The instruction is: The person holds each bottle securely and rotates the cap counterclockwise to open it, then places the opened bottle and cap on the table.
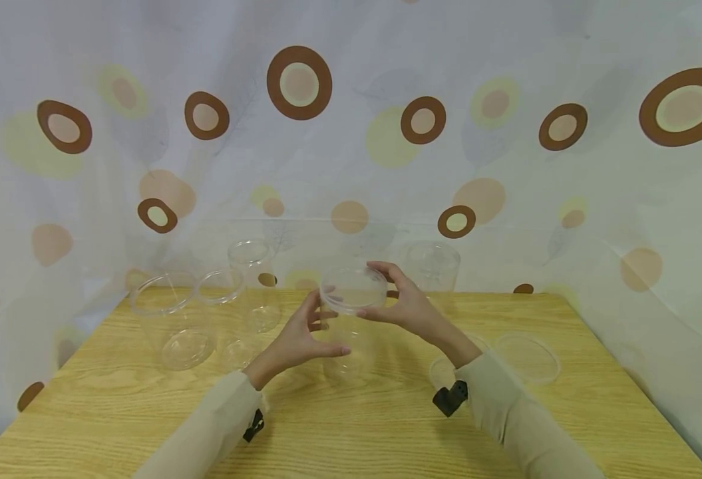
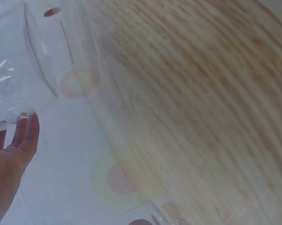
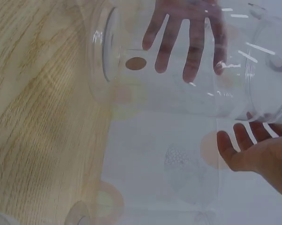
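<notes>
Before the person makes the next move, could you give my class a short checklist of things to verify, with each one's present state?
1. The left hand supports the clear jar: ok, thumb on the near side, fingers behind.
2. The right hand is at the jar's rim: ok, thumb near, fingers on the far side.
3. The jar's top is properly closed: cannot tell, too transparent.
4. Its base sits flat on the table: cannot tell.
5. The flat clear discs at right are all fully visible: not ok, the right sleeve overlaps them.
6. The back-right jar stands upright: ok.
</notes>
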The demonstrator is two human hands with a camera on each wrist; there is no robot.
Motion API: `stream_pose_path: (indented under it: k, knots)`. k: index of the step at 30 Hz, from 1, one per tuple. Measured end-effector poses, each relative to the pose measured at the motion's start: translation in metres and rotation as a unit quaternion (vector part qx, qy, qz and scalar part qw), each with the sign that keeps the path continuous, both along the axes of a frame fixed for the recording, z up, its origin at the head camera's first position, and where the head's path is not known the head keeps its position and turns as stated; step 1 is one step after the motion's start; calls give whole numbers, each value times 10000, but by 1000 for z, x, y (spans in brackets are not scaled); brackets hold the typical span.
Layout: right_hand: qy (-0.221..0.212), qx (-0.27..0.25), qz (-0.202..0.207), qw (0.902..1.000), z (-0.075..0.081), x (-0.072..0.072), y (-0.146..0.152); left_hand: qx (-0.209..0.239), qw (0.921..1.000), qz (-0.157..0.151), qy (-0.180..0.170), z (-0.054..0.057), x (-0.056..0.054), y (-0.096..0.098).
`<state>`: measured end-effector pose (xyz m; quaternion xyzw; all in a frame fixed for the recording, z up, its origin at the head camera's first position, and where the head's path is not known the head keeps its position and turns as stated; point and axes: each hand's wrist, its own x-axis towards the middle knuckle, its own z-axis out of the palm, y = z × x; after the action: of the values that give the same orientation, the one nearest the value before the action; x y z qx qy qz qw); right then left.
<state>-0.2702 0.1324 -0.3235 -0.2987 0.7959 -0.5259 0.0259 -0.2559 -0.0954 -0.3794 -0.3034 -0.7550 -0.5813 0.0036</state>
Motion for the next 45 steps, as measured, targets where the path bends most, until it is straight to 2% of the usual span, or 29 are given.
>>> stream_pose_path:
  k: [3, 7, 11, 16, 21, 26, 30, 33, 36, 38, 41, 45]
  knots:
    - [-158, -74, 546, 9984, 1, -6, 6, -19, 9999, -114, -73, 10, 7, 0]
    - [-509, -239, 1181, 9914, 2, -13, 11, -100, 9997, -177, -114, 1, 0, -1]
    - [-675, -318, 1395, 9874, 2, -15, 12, -140, 9997, -174, -34, -8, -7, -3]
    - [-447, -335, 1084, 9925, 2, -10, 10, -85, 9999, -70, 54, -10, -8, -4]
    - [85, -289, 260, 9992, -1, 0, 3, -20, 10000, 46, 47, -10, -9, -4]
    - [271, -201, -463, 9984, -4, 9, -6, 13, 9999, 127, 30, -12, -10, -4]
    - [310, -188, -678, 9970, -4, 10, -9, 41, 9999, 139, 48, -8, -6, -2]
    - [273, -165, -489, 9983, -3, 8, -6, 102, 9999, 89, -20, 1, 1, -1]
    - [80, -199, 15, 9998, -1, 2, 0, 113, 9999, 7, -51, 9, 8, -1]
    - [-143, -245, 433, 9987, 0, -2, 5, 82, 10000, -29, -34, 10, 9, -1]
    - [-486, -288, 920, 9942, 1, -7, 10, 54, 10000, -71, -11, 5, 6, -2]
    - [-741, -270, 1109, 9907, 1, -8, 12, -63, 10000, -13, 1, -7, -2, -4]
